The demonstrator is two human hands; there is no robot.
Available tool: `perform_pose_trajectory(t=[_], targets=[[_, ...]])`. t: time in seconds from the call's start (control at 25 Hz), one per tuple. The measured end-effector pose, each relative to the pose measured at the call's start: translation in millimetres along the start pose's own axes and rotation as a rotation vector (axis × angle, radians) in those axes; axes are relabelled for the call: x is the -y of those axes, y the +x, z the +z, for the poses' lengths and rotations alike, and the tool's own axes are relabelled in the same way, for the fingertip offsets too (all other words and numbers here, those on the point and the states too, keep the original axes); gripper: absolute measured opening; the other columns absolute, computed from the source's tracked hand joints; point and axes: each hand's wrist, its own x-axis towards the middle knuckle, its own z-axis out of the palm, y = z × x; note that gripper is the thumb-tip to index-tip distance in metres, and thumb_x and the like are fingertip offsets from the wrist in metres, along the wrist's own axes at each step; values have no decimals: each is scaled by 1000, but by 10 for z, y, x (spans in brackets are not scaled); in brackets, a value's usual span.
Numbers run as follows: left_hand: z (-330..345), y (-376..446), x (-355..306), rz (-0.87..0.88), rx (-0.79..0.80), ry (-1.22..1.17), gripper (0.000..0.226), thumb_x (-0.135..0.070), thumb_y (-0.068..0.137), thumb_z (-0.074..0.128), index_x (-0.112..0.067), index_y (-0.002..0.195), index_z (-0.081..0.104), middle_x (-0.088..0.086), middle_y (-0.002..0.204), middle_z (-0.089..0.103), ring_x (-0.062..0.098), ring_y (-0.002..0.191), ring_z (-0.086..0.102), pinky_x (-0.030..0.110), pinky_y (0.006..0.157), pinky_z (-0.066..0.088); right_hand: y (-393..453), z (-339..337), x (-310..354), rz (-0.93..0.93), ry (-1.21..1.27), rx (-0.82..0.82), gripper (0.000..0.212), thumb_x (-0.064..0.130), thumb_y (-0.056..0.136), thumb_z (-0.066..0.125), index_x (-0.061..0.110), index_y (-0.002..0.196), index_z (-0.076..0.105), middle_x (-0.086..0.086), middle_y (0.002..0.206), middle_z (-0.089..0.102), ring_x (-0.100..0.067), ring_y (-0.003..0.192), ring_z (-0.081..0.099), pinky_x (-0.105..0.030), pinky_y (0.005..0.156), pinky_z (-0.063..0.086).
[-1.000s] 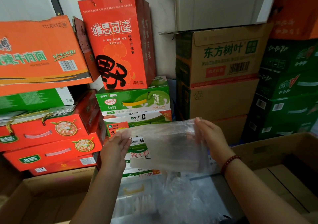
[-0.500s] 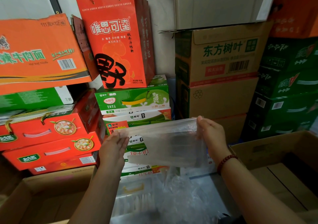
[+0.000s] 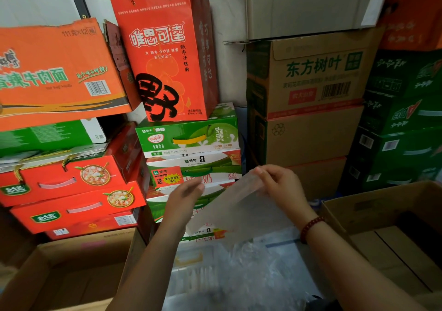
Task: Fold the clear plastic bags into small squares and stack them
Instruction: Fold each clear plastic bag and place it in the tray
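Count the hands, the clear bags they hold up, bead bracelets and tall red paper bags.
Hands: 2, left hand, right hand
Clear plastic bag held up: 1
Bead bracelet: 1
Tall red paper bag: 1
Total: 5

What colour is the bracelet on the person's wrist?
Dark red beads, on the right wrist, seen from the head view.

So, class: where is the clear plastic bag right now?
In the head view the clear plastic bag is just below centre, held up between the left hand and the right hand, in front of the stacked milk drink cartons.
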Motion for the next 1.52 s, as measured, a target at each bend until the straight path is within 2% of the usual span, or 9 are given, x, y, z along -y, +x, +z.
perform_pose_trajectory(t=[0.24,0.4,0.64,0.76,0.92,1.08,1.16,1.32,1.52], targets=[[157,-17,10,87,443,94,26,-19,84,70,-33,105,67,-10,107,69,4,104,62,21,88,47,-13,34,66,-117,34,209,17,20,94,57,27,86,70,2,73,70,-8,63,66,-19,56,52],[136,-41,-23,87,389,165,11,-22,86,68,-21,76,72,-9,66,67,5,64,61,21,65,46,-11,-19,100,-69,-16,204,20,30,93,56,21,81,69,3,58,61,-6,52,58,-24,54,49],[-8,4,-60,-10,144,1,18,-22,89,64,-20,74,74,0,72,68,16,71,60,30,70,50,34,-294,57,307,-21,554,25,31,79,72,7,87,70,-4,80,72,-13,71,69,-24,69,56],[-83,105,-15,-39,98,-56,20,-25,89,65,-23,72,76,7,88,71,26,87,63,48,89,50,68,-279,2,448,281,442,43,28,72,72,1,105,66,-15,102,71,-26,93,68,-41,88,55],[-21,167,66,-27,14,-64,21,-45,80,63,-28,83,76,7,99,72,35,101,64,59,93,48,108,-140,-11,576,776,313,45,42,91,51,9,119,60,-17,115,66,-29,103,65,-44,91,50],[30,195,163,-107,-156,-161,27,-45,84,61,-21,84,74,7,107,71,31,104,63,51,93,50,53,-49,-13,573,491,520,44,30,86,63,7,123,59,-13,109,70,-28,99,67,-42,86,53],[14,186,127,-84,-218,-145,29,-39,90,58,-14,86,73,9,98,71,26,90,64,38,79,53,51,-22,-25,553,319,415,35,12,87,65,4,120,60,-12,103,71,-26,93,68,-43,84,55],[-5,119,21,39,-319,6,22,-23,97,52,-14,83,66,7,77,61,16,61,50,26,52,40,61,-68,-15,439,214,221,34,17,89,63,16,122,56,-7,106,67,-24,94,68,-44,86,56],[5,104,-43,-130,-26,-317,35,-44,96,48,-18,114,63,4,96,73,22,91,68,38,81,53,19,-41,22,294,206,100,53,16,91,62,26,139,41,-3,92,63,-21,89,65,-36,82,55]])
